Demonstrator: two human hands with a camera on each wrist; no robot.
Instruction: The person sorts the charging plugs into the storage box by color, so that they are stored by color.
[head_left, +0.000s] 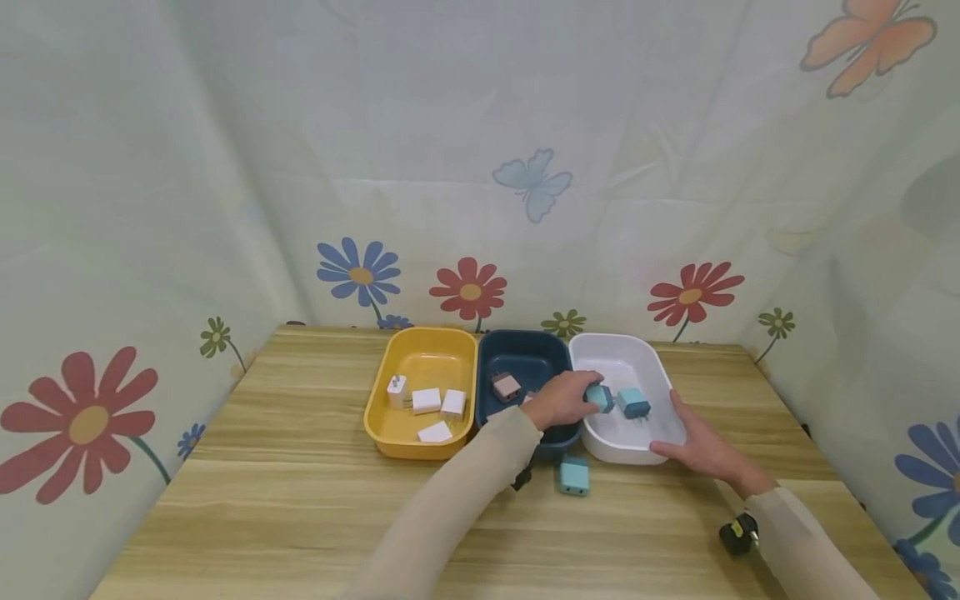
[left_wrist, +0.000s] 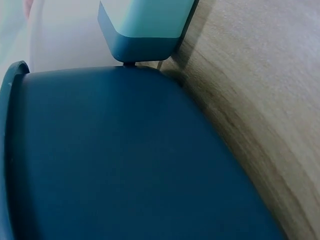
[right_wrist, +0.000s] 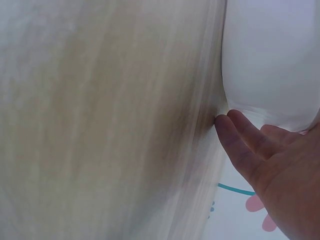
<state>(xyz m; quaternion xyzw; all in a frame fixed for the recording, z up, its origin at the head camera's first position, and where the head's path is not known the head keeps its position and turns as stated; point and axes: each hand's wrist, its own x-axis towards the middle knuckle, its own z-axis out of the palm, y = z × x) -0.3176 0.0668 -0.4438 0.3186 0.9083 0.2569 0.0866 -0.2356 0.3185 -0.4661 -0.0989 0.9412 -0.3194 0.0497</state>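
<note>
My left hand [head_left: 562, 400] reaches across the dark blue tray [head_left: 525, 346] and pinches a light teal and blue charger plug [head_left: 600, 397] at the left side of the white tray [head_left: 611, 346]. Inside the white tray lies a similar teal charger plug [head_left: 633, 402], prongs toward me. My right hand [head_left: 708, 446] holds the white tray's front right corner, thumb at the front and fingers along the outer side. In the right wrist view, the fingers [right_wrist: 245, 142] touch the white wall. Another teal charger plug [left_wrist: 150, 22] is on the table, in front of the dark blue tray.
A yellow tray [head_left: 380, 417] at the left holds several white charger plugs [head_left: 427, 401]. Pinkish charger plugs [head_left: 506, 386] lie in the dark blue tray, partly hidden by the left hand. All three trays stand side by side on a wooden table [head_left: 300, 500] before a flowered curtain [head_left: 450, 125].
</note>
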